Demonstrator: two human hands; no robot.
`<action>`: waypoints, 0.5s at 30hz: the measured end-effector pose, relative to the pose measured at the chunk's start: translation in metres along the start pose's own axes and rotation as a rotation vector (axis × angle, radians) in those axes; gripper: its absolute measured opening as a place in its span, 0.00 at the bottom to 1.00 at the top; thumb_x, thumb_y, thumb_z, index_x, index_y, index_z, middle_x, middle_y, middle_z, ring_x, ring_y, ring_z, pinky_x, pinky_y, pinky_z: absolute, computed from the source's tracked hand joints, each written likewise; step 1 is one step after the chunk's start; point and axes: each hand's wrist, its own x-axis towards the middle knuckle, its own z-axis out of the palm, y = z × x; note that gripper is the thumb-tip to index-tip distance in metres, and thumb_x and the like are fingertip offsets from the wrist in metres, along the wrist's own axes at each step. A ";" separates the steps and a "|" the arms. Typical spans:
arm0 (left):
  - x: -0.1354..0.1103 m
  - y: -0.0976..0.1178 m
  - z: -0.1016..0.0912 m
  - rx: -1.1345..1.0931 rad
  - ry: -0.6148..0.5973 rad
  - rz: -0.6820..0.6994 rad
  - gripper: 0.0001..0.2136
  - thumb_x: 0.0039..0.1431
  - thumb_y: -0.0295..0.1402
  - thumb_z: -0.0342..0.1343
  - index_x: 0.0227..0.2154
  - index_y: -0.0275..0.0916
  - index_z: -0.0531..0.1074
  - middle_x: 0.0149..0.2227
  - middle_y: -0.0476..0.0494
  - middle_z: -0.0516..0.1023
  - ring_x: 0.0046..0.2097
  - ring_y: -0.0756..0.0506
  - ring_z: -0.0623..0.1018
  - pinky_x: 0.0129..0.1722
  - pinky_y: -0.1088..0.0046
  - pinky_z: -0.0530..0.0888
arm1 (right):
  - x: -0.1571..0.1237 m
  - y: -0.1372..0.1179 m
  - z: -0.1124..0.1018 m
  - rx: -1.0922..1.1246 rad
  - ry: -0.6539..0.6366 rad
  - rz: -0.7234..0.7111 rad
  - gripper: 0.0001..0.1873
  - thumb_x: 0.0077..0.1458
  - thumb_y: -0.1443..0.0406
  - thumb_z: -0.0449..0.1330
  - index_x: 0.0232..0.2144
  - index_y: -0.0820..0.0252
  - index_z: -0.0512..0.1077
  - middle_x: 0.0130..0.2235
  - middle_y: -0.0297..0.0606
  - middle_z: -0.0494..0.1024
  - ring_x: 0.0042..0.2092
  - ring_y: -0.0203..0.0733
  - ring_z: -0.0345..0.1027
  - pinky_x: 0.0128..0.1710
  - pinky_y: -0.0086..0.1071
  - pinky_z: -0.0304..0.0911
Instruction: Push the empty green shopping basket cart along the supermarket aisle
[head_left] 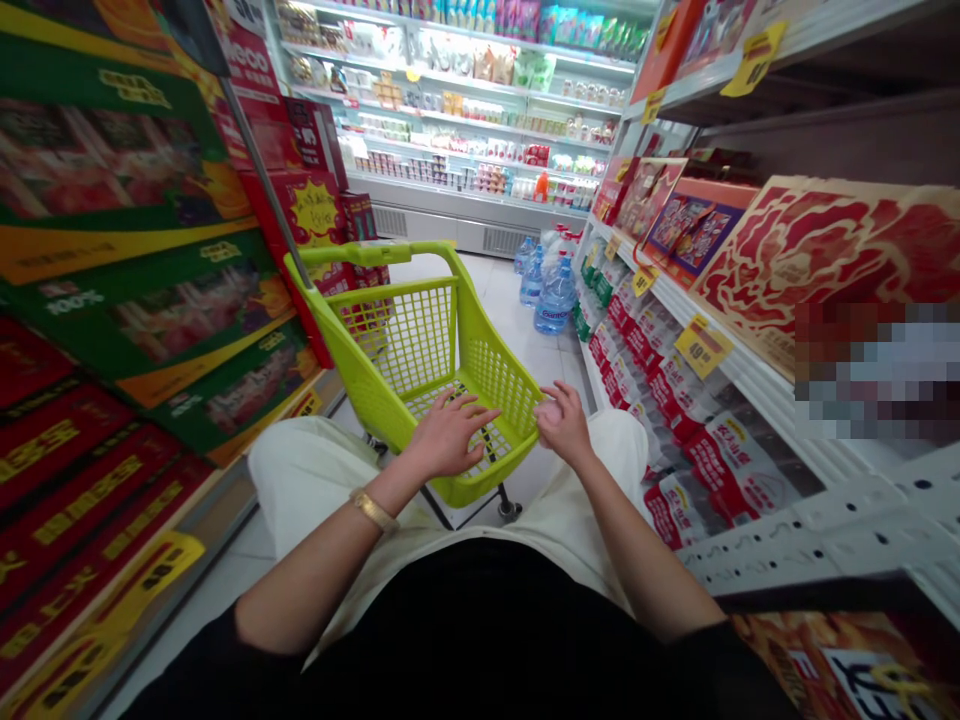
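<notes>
A lime-green plastic shopping cart (499,370) stands between my knees, its lattice basket bare inside where I can see it. My left hand (452,437), with a gold-coloured watch (373,510) on the wrist, reaches over the basket's near side; its fingers are spread and hold nothing. Beside the cart's right rim is my right hand (564,422), fingers curled. Something small and pale pink shows at its fingers; I cannot make out what it is.
Stacked green drink cartons (150,290) and red boxes (97,500) line the left. At right, a shelf holds gift boxes (832,260) above red-labelled bottle packs (675,400). Large water bottles (555,300) stand on the floor ahead, before a refrigerated display (480,215).
</notes>
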 end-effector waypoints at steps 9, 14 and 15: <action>0.005 0.001 0.002 0.000 -0.006 -0.002 0.30 0.57 0.37 0.61 0.64 0.50 0.68 0.56 0.44 0.80 0.65 0.37 0.70 0.70 0.48 0.54 | 0.022 0.007 0.011 0.134 -0.171 0.190 0.35 0.46 0.67 0.56 0.59 0.58 0.70 0.52 0.42 0.80 0.47 0.44 0.77 0.52 0.37 0.71; 0.003 0.000 0.001 -0.024 -0.014 -0.010 0.28 0.57 0.37 0.60 0.62 0.49 0.70 0.57 0.44 0.79 0.65 0.37 0.70 0.69 0.47 0.54 | 0.016 0.005 0.012 0.158 -0.116 0.213 0.35 0.45 0.67 0.55 0.58 0.58 0.71 0.50 0.42 0.81 0.47 0.46 0.77 0.51 0.38 0.71; 0.002 -0.001 0.000 -0.026 -0.012 -0.009 0.28 0.57 0.36 0.60 0.62 0.49 0.70 0.56 0.44 0.79 0.65 0.37 0.70 0.69 0.48 0.54 | 0.014 0.004 0.012 0.160 -0.108 0.215 0.34 0.44 0.67 0.55 0.57 0.58 0.71 0.50 0.42 0.81 0.46 0.46 0.77 0.51 0.38 0.72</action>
